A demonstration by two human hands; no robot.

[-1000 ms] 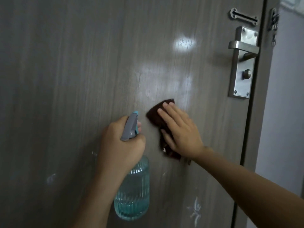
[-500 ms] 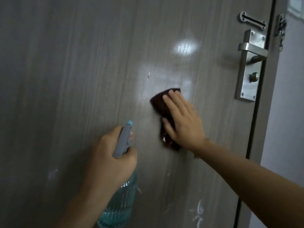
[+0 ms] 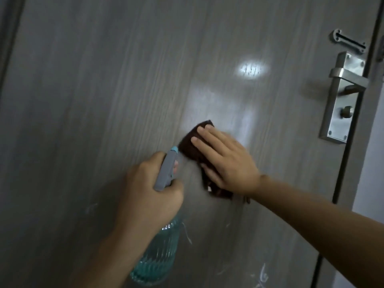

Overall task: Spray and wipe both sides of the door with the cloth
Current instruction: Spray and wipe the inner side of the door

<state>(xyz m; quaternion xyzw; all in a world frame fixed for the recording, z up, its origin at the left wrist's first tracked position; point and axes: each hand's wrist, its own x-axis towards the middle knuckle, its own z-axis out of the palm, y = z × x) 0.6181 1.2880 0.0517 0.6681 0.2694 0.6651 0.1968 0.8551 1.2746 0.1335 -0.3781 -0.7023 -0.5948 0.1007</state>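
A grey wood-grain door (image 3: 104, 100) fills the view. My right hand (image 3: 226, 163) presses a dark brown cloth (image 3: 192, 144) flat against the door's middle with straight fingers. Most of the cloth is hidden under the palm. My left hand (image 3: 149, 192) grips the neck of a spray bottle (image 3: 160, 254) with a grey trigger head, a blue nozzle and a ribbed clear body of teal liquid. The nozzle points up towards the cloth's left edge. A wet sheen shows on the door above the cloth.
A steel lever handle on its plate (image 3: 342, 96) sits at the door's right edge, with a slotted chain-guard plate (image 3: 349, 41) above it. The door frame and a pale wall (image 3: 374, 163) lie to the right. White scratch marks (image 3: 261, 275) show low on the door.
My right hand has slid the cloth down and a little left across the door. My left hand with the bottle has risen closer to the cloth.
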